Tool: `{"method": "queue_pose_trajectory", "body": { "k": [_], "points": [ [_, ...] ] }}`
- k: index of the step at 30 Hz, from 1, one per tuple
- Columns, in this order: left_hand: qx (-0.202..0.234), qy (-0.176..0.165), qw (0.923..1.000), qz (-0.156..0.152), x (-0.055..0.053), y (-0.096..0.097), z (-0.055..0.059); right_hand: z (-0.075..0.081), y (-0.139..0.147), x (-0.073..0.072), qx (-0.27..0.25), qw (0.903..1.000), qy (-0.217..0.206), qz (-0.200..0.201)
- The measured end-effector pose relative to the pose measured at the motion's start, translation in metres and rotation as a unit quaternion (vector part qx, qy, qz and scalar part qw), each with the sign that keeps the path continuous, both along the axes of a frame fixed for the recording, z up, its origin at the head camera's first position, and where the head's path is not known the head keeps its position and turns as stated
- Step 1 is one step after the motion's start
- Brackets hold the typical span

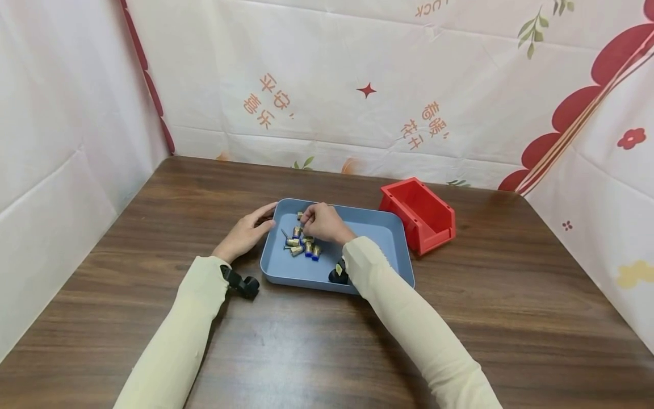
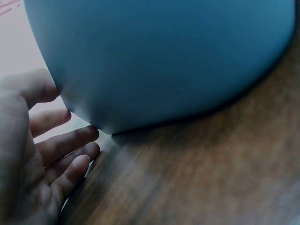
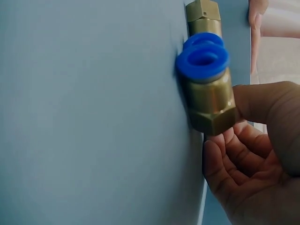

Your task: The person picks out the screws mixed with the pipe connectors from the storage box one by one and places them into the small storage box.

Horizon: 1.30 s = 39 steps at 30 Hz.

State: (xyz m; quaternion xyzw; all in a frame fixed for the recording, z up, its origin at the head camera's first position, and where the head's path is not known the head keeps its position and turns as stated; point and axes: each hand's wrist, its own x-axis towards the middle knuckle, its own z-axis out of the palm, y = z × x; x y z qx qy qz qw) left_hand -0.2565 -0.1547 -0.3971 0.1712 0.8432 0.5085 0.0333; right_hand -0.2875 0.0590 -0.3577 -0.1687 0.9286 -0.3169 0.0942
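Observation:
A blue-grey tray [image 1: 375, 227] holds several brass fittings [image 1: 309, 250] with blue rings, plus a few screws [image 1: 285, 233] among them. My right hand [image 1: 325, 222] reaches into the tray with fingers bent down at the pile's far side. In the right wrist view, a brass fitting [image 3: 212, 101] stands in front of the thumb tip and hides it; I cannot tell whether the fingers hold anything. At the tray's left edge, my left hand [image 1: 244, 234] rests with loosely spread fingers, their tips right at the tray's outer wall [image 2: 154, 70].
A red bin [image 1: 416, 216] stands against the tray's right far corner. The brown wooden table [image 1: 485, 318] spreads around both. White printed cloth [image 1: 327, 85] hangs behind the table and along its sides. Black wrist cameras [image 1: 244, 285] are strapped at both cuffs.

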Motion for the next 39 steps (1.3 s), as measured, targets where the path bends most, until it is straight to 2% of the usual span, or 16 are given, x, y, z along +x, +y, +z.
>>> {"method": "queue_pose_trajectory", "body": {
  "k": [5, 11, 23, 29, 33, 39],
  "points": [
    [-0.003, -0.005, 1.0000, -0.002, -0.001, 0.000, -0.001, 0.001, 0.005, 0.000, -0.004, 1.0000, 0.005, 0.006],
    [-0.008, -0.003, 1.0000, 0.001, -0.001, 0.000, 0.002, 0.011, 0.018, -0.001, -0.014, 0.9998, 0.008, -0.010],
    [-0.008, 0.002, 1.0000, -0.004, 0.002, 0.000, 0.003, 0.036, 0.076, 0.000, -0.033, 0.9963, 0.055, -0.057],
    [-0.014, 0.002, 0.9999, -0.001, 0.003, 0.002, 0.002, 0.050, 0.111, 0.001, -0.044, 0.9928, 0.064, -0.091],
    [-0.014, -0.004, 0.9999, 0.001, 0.003, 0.002, 0.001, 0.057, 0.134, 0.001, -0.045, 0.9879, 0.084, -0.122],
    [-0.006, -0.013, 0.9999, -0.001, 0.003, 0.000, 0.001, 0.063, 0.169, 0.005, -0.038, 0.9817, 0.082, -0.168]
  ]
}}
